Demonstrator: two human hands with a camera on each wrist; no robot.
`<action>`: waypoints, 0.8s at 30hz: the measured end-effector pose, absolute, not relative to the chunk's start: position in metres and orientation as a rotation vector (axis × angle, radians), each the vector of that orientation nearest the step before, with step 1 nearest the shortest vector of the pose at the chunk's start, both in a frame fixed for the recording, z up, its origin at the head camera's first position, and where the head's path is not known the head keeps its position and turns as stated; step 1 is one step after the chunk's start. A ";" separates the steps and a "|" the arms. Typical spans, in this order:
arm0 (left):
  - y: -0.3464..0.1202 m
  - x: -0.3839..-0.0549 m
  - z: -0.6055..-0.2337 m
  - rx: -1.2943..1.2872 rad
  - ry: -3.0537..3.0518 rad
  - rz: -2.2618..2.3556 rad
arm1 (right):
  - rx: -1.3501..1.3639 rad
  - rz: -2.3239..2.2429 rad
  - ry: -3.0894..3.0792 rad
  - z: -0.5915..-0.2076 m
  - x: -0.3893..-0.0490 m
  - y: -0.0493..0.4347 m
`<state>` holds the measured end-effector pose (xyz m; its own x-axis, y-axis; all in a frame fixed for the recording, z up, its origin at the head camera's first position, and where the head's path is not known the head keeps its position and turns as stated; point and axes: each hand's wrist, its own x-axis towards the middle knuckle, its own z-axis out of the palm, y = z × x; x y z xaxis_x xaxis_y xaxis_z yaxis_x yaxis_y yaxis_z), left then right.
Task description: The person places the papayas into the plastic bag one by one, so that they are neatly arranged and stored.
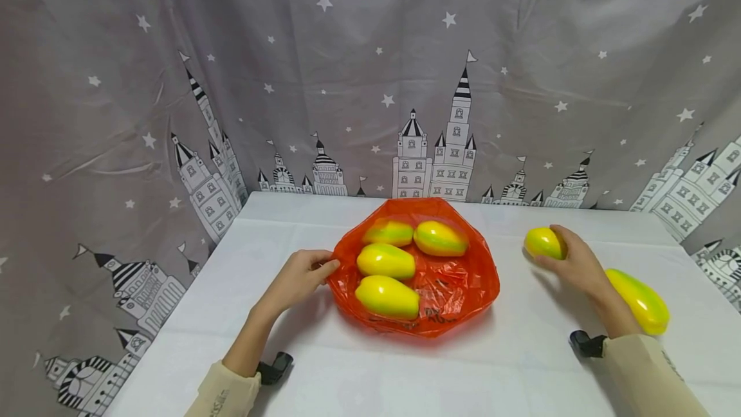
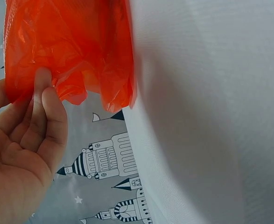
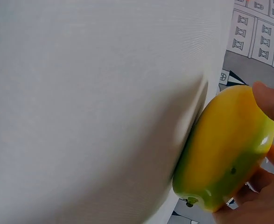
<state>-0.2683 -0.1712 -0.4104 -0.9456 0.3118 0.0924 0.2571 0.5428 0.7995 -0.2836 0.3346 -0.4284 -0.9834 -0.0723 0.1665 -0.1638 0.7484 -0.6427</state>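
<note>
A red plastic bag [image 1: 457,288] lies spread wide at the middle of the table, with several glossy yellow-green papayas [image 1: 386,297] inside. At the bag's left rim, my left hand [image 1: 303,278] pinches the thin plastic; the left wrist view shows the fingers [image 2: 50,109] partly behind the red film. To the right of the bag, my right hand [image 1: 579,262] grips another papaya [image 1: 543,243] with thumb and fingers. In the right wrist view this papaya [image 3: 223,149] shows its stem end and sits very close to the white cloth; whether it touches is unclear.
One more papaya [image 1: 639,301] lies on the white-covered table [image 1: 440,378], right of my right forearm and partly hidden by it. A grey curtain [image 1: 347,82] printed with castles and stars hangs behind the table and along its sides.
</note>
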 end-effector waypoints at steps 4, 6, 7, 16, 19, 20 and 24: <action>-0.172 -0.269 -0.411 0.505 2.705 1.389 | 0.179 1.003 -2.838 -0.429 -0.283 0.335; -0.172 -0.269 -0.411 0.507 2.708 1.387 | 0.172 0.974 -2.850 -0.429 -0.282 0.335; -0.172 -0.269 -0.411 0.508 2.708 1.386 | 0.171 0.960 -2.854 -0.429 -0.282 0.335; -0.172 -0.268 -0.411 0.489 2.699 1.387 | 0.177 0.897 -2.885 -0.431 -0.281 0.337; -0.172 -0.269 -0.411 0.486 2.690 1.387 | 0.155 0.898 -2.900 -0.432 -0.280 0.340; -0.172 -0.269 -0.411 0.487 2.688 1.388 | 0.151 0.897 -2.903 -0.432 -0.279 0.341; -0.172 -0.269 -0.411 0.498 2.693 1.391 | 0.140 0.895 -2.901 -0.431 -0.278 0.341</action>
